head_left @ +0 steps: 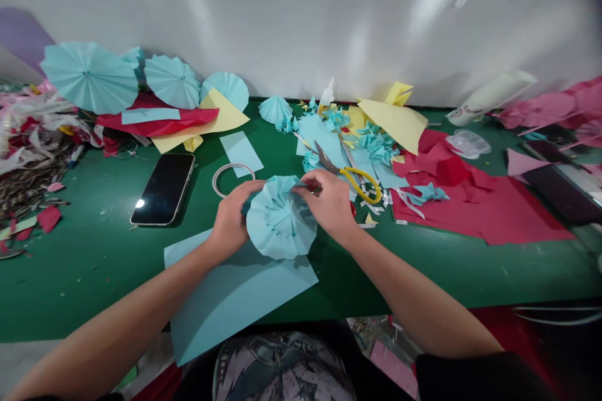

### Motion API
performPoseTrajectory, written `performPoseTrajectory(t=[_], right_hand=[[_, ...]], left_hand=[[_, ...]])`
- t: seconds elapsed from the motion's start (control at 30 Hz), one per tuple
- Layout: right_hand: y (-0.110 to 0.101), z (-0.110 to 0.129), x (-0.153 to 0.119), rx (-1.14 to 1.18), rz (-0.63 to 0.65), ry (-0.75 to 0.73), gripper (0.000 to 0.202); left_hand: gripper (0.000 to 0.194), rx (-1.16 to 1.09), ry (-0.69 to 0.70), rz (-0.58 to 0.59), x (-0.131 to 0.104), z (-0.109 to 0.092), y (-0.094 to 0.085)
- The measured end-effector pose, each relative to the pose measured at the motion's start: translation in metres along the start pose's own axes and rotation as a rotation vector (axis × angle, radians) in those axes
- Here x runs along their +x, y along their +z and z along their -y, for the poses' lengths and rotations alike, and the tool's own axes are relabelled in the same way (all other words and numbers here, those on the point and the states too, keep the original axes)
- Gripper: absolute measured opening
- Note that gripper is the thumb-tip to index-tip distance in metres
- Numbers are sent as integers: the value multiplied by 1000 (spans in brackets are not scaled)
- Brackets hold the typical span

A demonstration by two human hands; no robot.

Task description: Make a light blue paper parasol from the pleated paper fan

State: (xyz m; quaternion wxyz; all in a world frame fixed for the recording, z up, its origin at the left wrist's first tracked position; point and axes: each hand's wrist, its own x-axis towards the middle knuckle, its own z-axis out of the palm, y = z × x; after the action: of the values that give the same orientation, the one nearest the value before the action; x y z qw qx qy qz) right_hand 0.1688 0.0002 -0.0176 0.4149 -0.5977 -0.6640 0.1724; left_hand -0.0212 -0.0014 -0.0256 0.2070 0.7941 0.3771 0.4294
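Observation:
Between my two hands is a pleated light-blue paper rosette (282, 219), raised over the near part of the green table. My left hand (234, 216) grips its left edge, with the fingertips hidden behind the paper. With thumb and fingers pinched, my right hand (328, 200) holds the upper right rim. Below the rosette lies a large light-blue paper sheet (226, 301), reaching over the table's front edge. Scissors with yellow handles (362, 185) rest just beyond my right hand. A roll of tape (216, 182) lies beyond my left hand.
A phone (163, 191) lies left. Finished blue rosettes (89, 78) lean along the wall at the back left. Blue scraps (371, 144) and red paper sheets (489, 213) cover the right side. A small blue paper strip (242, 153) lies behind the tape.

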Motion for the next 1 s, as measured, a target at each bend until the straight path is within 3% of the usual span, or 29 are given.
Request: performPoseTrajectory(t=[0.4, 0.63, 0.87, 1.0], right_hand=[[-8, 2, 4, -138, 53, -9, 22], [-12, 4, 7, 83, 191, 92, 24], [-13, 3, 8, 89, 251, 47, 18], [-15, 4, 9, 7, 335, 1, 31]], left_hand=[[27, 25, -49, 5, 0, 1, -2], [28, -16, -108, -5, 4, 1, -4], [28, -30, -122, 33, 5, 0, -4], [28, -40, -101, 71, 4, 2, -3]])
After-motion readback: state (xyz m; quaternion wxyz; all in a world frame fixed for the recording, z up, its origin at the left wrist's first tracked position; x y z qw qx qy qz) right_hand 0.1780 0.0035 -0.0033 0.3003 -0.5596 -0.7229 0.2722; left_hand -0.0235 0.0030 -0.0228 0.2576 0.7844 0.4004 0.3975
